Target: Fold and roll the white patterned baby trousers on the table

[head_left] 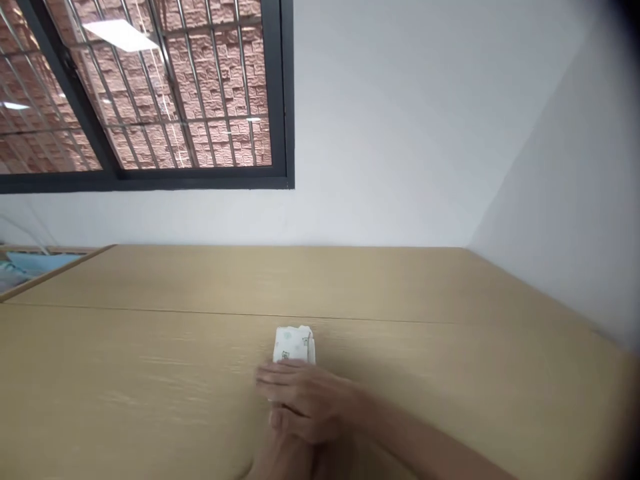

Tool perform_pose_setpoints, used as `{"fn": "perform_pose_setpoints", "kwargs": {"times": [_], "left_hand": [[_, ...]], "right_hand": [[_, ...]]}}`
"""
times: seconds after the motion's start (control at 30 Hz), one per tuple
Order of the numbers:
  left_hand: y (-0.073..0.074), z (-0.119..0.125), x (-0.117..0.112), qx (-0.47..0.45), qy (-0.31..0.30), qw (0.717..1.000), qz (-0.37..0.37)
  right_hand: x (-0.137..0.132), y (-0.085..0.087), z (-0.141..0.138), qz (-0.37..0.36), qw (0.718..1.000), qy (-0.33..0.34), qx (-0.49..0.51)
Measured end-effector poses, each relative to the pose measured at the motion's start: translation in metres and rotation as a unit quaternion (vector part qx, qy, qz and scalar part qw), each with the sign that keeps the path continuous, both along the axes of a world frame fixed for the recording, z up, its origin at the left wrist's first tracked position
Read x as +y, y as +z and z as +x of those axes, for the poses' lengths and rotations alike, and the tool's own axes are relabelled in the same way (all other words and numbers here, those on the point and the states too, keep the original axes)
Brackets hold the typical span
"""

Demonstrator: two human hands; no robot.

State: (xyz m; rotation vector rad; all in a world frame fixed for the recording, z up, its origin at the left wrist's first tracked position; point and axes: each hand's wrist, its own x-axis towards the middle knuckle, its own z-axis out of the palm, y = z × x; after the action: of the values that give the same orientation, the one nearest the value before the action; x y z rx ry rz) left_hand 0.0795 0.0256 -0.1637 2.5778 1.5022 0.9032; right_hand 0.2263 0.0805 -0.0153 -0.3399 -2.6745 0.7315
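Note:
A small folded white cloth (293, 341) with a pale print of little figures lies on the wooden tabletop, its far end showing beyond my hands. Across its near part rests my right hand (307, 393), flat, with the fingers stretched out to the left and slightly blurred. My left hand (287, 447) comes up from the bottom edge and lies underneath the right one. Its fingers are mostly covered, so whether it grips the cloth does not show.
The light wooden tabletop (150, 373) has a thin seam running across it. Behind stands a white wall with a dark-framed barred window (200, 177). At the far left, a wooden-edged tray or box (60, 270) holds light blue material.

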Motion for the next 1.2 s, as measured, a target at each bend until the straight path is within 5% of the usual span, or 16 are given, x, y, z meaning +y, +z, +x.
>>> {"fn": "perform_pose_setpoints", "kwargs": {"times": [0.17, 0.33, 0.47, 0.6, 0.77, 1.03, 1.2], "left_hand": [[-0.001, 0.003, -0.008, 0.1, -0.007, 0.985, 0.142], [0.027, 0.009, -0.007, 0.166, 0.03, 0.959, 0.227], [0.052, 0.012, -0.009, 0.099, 0.054, 0.966, 0.232], [0.082, -0.01, 0.002, -0.034, 0.056, 0.995, 0.069], [0.107, -0.041, 0.027, -0.031, 0.206, 0.975, -0.075], [0.097, -0.034, 0.042, -0.024, 0.131, 0.977, -0.165], [0.126, -0.042, 0.033, -0.045, 0.131, 0.972, -0.191]], "right_hand": [[0.024, -0.015, 0.009, 0.004, 0.999, 0.009, -0.045], [0.058, -0.029, 0.024, 0.031, 0.992, -0.077, -0.096], [0.078, -0.042, 0.031, 0.071, 0.985, -0.124, -0.097], [0.082, -0.057, 0.035, 0.099, 0.972, -0.208, -0.053], [0.081, -0.064, 0.035, 0.174, 0.947, -0.268, 0.034], [0.079, -0.061, 0.026, 0.185, 0.952, -0.228, 0.092], [0.057, -0.061, 0.001, 0.185, 0.949, -0.239, 0.085]]}}
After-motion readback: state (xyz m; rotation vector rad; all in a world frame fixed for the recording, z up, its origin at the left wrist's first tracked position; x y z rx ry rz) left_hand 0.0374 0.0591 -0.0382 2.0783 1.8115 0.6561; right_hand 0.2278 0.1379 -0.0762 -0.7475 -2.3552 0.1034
